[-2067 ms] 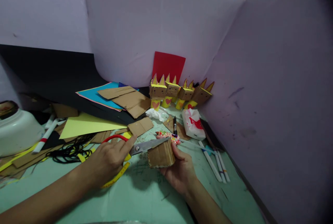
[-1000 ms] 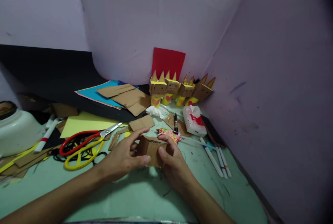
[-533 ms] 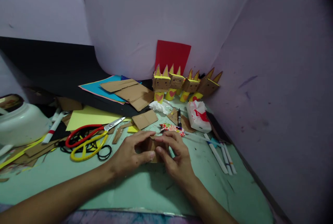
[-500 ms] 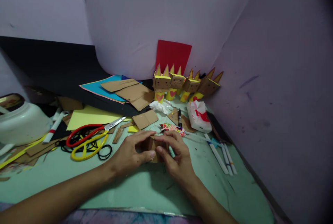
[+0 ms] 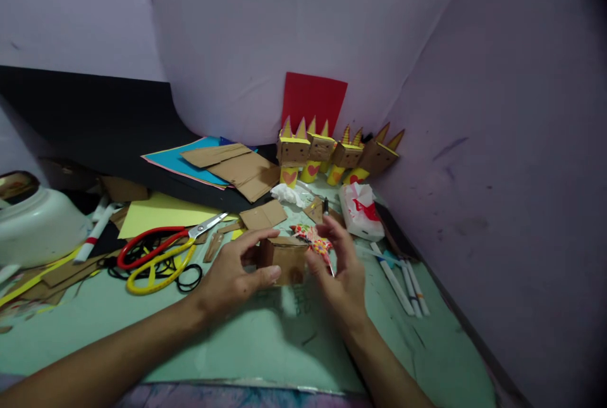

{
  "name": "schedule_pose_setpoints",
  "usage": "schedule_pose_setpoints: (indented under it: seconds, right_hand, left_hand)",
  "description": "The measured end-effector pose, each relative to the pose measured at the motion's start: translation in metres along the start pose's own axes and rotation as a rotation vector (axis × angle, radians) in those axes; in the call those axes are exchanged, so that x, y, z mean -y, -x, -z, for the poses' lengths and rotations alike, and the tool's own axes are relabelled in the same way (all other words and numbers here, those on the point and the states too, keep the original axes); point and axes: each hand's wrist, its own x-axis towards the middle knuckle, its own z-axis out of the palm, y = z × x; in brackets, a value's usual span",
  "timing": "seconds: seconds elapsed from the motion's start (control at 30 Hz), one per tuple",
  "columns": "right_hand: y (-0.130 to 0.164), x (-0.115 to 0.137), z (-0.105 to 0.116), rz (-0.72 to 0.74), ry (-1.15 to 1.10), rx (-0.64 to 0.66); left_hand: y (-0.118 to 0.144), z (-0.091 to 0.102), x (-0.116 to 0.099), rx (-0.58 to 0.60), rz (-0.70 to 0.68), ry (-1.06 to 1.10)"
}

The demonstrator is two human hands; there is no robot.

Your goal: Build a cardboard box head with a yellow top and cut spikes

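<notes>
Small brown cardboard box (image 5: 283,259), held just above the green surface (image 5: 265,345) near its middle; its long axis runs roughly left to right, one broad corrugated face turned toward the camera, top edge level. Left hand (image 5: 231,275) grips the box's left end between thumb and fingers. Right hand (image 5: 342,269) stands open at the box's right end, fingers spread; contact cannot be told. Red-and-yellow scissors (image 5: 159,251) lie well to the left.
</notes>
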Motion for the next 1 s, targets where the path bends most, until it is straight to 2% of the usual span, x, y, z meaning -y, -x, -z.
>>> schedule_pose_setpoints:
  seconds: [0.1,0.17,0.23,0.3,0.37,0.43,0.5,0.6,0.7,0.77,0.83,1.0]
  right_hand:
    - [-0.010,-0.009,0.012,-0.075,0.103,-0.212]
    - [-0.015,-0.016,0.018,-0.115,0.111,-0.255]
    - [-0.017,-0.019,0.020,-0.158,0.059,-0.242]
    - [-0.015,-0.018,0.019,-0.182,-0.035,-0.151]
    - [-0.010,-0.014,0.015,-0.186,-0.162,0.042]
    - [-0.004,-0.010,0.009,-0.173,-0.260,0.250]
    - [0.001,-0.007,0.001,-0.159,-0.285,0.358]
    - [0.004,-0.005,-0.008,-0.209,-0.277,0.353]
    - [0.002,-0.003,-0.010,-0.308,-0.353,0.361]
    - [0.001,-0.002,-0.009,-0.342,-0.405,0.372]
    - [0.002,-0.001,-0.008,-0.358,-0.426,0.370]
    - [0.004,-0.001,-0.009,-0.353,-0.482,0.390]
  left_hand:
    - [0.002,0.004,-0.001,-0.072,0.014,0.002]
    - [0.001,0.007,-0.001,-0.080,0.038,0.036]
    - [-0.002,0.010,0.000,-0.082,0.077,0.101]
    - [-0.005,0.011,0.002,-0.086,0.115,0.197]
    - [-0.007,0.010,0.004,-0.076,0.151,0.296]
    - [-0.008,0.008,0.005,-0.028,0.188,0.375]
    - [-0.007,0.006,0.006,0.048,0.235,0.432]
    - [-0.005,0.004,0.007,0.155,0.205,0.421]
    - [-0.002,0.007,0.007,0.202,0.052,0.293]
    - [0.000,0.009,0.005,0.224,-0.002,0.194]
    - [0.001,0.010,0.004,0.230,0.006,0.144]
    - [0.002,0.007,0.004,0.193,0.012,0.174]
